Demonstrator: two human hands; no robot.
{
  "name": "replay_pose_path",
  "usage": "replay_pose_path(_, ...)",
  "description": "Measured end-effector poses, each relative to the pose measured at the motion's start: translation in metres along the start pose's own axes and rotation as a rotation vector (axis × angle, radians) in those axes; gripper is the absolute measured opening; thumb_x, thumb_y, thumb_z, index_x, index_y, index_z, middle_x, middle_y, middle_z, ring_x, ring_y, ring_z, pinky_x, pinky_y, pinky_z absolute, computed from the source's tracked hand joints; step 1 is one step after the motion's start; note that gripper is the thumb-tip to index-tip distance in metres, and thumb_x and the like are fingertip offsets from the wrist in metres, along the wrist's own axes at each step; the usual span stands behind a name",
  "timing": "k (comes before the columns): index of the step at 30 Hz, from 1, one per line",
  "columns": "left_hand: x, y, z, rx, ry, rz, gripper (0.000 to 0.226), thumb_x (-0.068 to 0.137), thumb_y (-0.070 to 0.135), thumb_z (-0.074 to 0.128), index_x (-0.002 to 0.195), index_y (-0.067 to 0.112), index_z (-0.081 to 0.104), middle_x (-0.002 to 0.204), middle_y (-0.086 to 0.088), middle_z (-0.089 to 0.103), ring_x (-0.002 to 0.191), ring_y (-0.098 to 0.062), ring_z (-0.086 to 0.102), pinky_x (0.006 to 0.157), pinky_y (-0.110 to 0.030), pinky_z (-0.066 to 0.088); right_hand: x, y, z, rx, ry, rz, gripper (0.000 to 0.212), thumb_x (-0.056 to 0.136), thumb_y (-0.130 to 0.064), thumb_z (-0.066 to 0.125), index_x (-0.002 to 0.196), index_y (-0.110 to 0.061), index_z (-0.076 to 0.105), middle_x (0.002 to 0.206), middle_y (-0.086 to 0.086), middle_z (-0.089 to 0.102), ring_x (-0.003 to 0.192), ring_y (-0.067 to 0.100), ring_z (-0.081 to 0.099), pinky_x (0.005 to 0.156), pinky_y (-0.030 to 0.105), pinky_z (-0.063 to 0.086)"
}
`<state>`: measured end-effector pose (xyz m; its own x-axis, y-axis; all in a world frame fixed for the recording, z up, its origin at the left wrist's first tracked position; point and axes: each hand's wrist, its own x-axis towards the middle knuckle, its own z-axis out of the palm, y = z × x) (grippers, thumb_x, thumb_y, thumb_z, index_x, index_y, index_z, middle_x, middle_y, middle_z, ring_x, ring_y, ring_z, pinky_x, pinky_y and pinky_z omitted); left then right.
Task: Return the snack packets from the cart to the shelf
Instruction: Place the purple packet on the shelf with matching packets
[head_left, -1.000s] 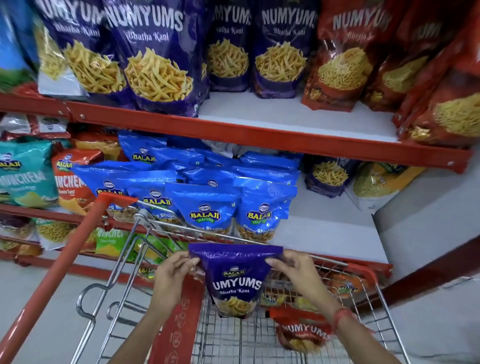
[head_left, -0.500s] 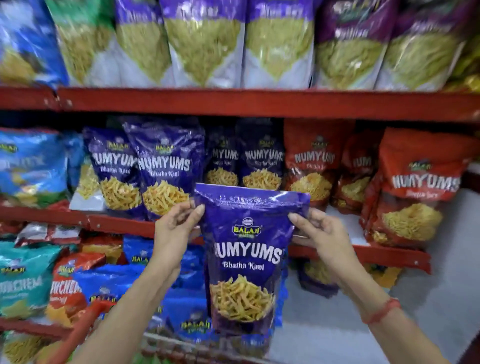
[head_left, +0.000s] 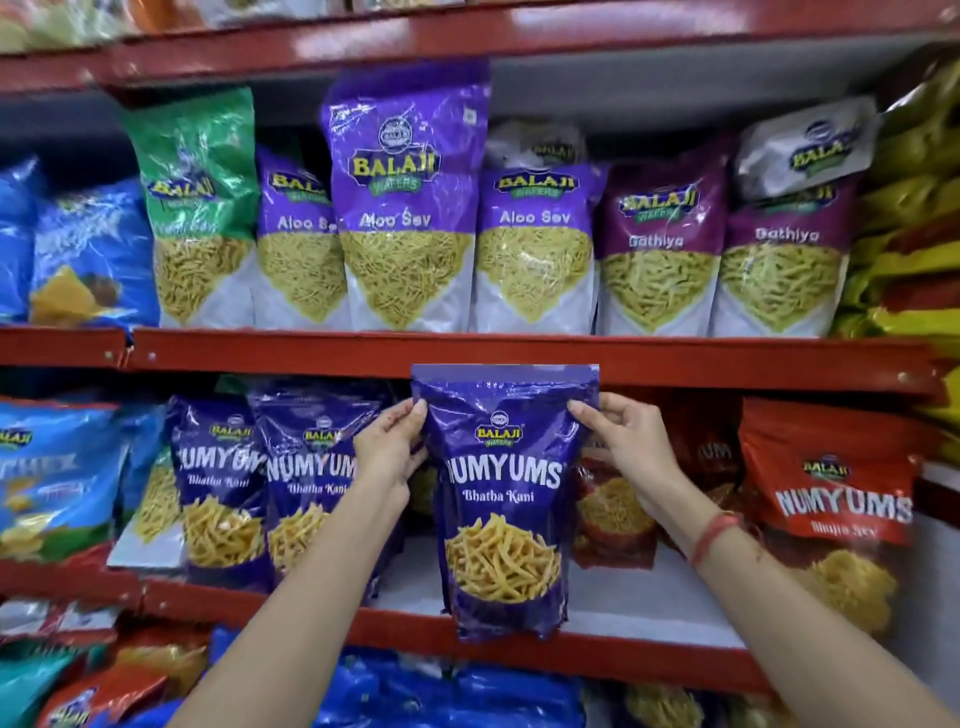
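Head view shows the left hand and right hand pinching the upper corners of the purple Numyums packet, held upright before the shelf gap; risk: its top catches the upper shelf lip, or nudges over neighbouring purple packets and red packets.

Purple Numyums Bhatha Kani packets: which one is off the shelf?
The held packet, gripped at its top corners by the left hand and right hand, hanging before the shelf edge. The two shelved packets stand further left.
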<state>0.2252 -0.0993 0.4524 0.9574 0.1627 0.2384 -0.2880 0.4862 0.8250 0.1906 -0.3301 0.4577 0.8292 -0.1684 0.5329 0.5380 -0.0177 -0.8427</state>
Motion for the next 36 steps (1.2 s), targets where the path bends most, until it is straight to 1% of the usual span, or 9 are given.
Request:
replay_pose_path(6, 0.037, -0.014, 0.008, -0.016, 0.134, -0.04, 0.017, 0.09, 0.008, 0.058, 0.078, 0.02, 0.056, 0.078, 0.002, 0.058, 0.074, -0.013, 0.053, 0.063, -0.026, 0.044, 0.032, 0.022, 0.011, 0.082, 0.078, 0.051, 0.018, 0.086, 0.003, 0.061, 0.104, 0.004, 0.06, 0.078, 0.012, 0.065, 0.048, 0.004, 0.066, 0.046, 0.02, 0.057)
replay_pose_path(9, 0.054, -0.02, 0.015, -0.022, 0.19, -0.019, 0.023, 0.093, -0.002, 0.048, 0.087, 0.017, 0.059, 0.082, 0.002, 0.061, 0.061, -0.007, 0.056, 0.054, -0.018, 0.05, 0.045, 0.033, 0.018, 0.162, 0.121, 0.058, 0.019, 0.086, 0.008, 0.058, 0.103, 0.001, 0.058, 0.087, 0.011, 0.063, 0.049, 0.006, 0.067, 0.045, 0.023, 0.056)
replay_pose_path(13, 0.074, -0.028, 0.02, -0.119, 0.21, 0.017, 0.032, 0.093, -0.007, 0.042, 0.073, 0.015, 0.054, 0.081, -0.003, 0.059, 0.09, -0.02, 0.056, 0.102, -0.035, 0.043, 0.063, 0.049, 0.023, 0.179, 0.185, 0.121, 0.016, 0.083, 0.003, 0.065, 0.081, -0.012, 0.061, 0.096, 0.014, 0.061, 0.064, 0.02, 0.058, 0.051, 0.031, 0.054)
replay_pose_path(15, 0.077, -0.036, 0.019, -0.094, 0.201, -0.003, 0.025, 0.093, 0.002, 0.045, 0.079, 0.02, 0.055, 0.078, 0.002, 0.056, 0.081, -0.02, 0.057, 0.092, -0.031, 0.049, 0.067, 0.06, 0.024, 0.184, 0.207, 0.168, 0.011, 0.083, 0.0, 0.066, 0.09, -0.008, 0.062, 0.1, 0.017, 0.062, 0.065, 0.021, 0.058, 0.051, 0.032, 0.057)
replay_pose_path(18, 0.081, -0.044, 0.014, -0.122, 0.232, 0.079, 0.021, 0.095, 0.002, 0.043, 0.086, 0.014, 0.058, 0.08, 0.0, 0.057, 0.074, -0.016, 0.056, 0.057, -0.007, 0.051, 0.068, 0.076, 0.024, 0.183, 0.223, 0.194, 0.011, 0.082, -0.006, 0.07, 0.09, -0.01, 0.064, 0.101, 0.02, 0.065, 0.075, 0.027, 0.06, 0.068, 0.041, 0.059)
replay_pose_path(21, 0.081, -0.05, 0.013, -0.034, 0.255, 0.136, 0.03, 0.097, -0.003, 0.031, 0.09, 0.0, 0.06, 0.092, -0.012, 0.06, 0.079, -0.016, 0.063, 0.074, -0.016, 0.054, 0.071, 0.083, 0.026, 0.075, 0.226, 0.176, 0.011, 0.082, -0.017, 0.071, 0.09, -0.014, 0.065, 0.107, 0.019, 0.07, 0.094, 0.034, 0.066, 0.088, 0.056, 0.055)
replay_pose_path(25, 0.058, -0.075, -0.006, 0.449, 0.127, 0.15, 0.04, 0.099, 0.025, 0.041, 0.137, 0.014, 0.046, 0.127, -0.008, 0.059, 0.119, -0.024, 0.053, 0.101, -0.035, 0.039, 0.058, 0.095, 0.031, -0.157, 0.153, 0.164, 0.027, 0.083, -0.041, 0.066, 0.102, -0.022, 0.062, 0.119, 0.015, 0.069, 0.108, 0.033, 0.064, 0.099, 0.054, 0.049)
replay_pose_path(30, 0.04, -0.113, -0.043, 0.517, 0.073, -0.022, 0.058, 0.097, 0.049, 0.029, 0.144, 0.017, 0.036, 0.149, -0.009, 0.043, 0.137, -0.029, 0.039, 0.112, -0.04, 0.03, 0.02, 0.128, 0.028, -0.103, 0.094, 0.381, 0.108, 0.054, -0.093, 0.037, 0.14, -0.028, 0.042, 0.148, 0.002, 0.045, 0.136, 0.029, 0.042, 0.116, 0.055, 0.027)
replay_pose_path(36, 0.025, -0.131, -0.066, 0.49, -0.065, -0.261, 0.099, 0.067, 0.082, 0.017, 0.142, 0.021, 0.038, 0.142, -0.014, 0.051, 0.132, -0.033, 0.045, 0.114, -0.052, 0.031, -0.012, 0.157, 0.033, -0.084, 0.036, 0.55, 0.104, 0.061, -0.084, 0.029, 0.146, -0.024, 0.031, 0.151, 0.009, 0.042, 0.135, 0.031, 0.043, 0.116, 0.054, 0.029)
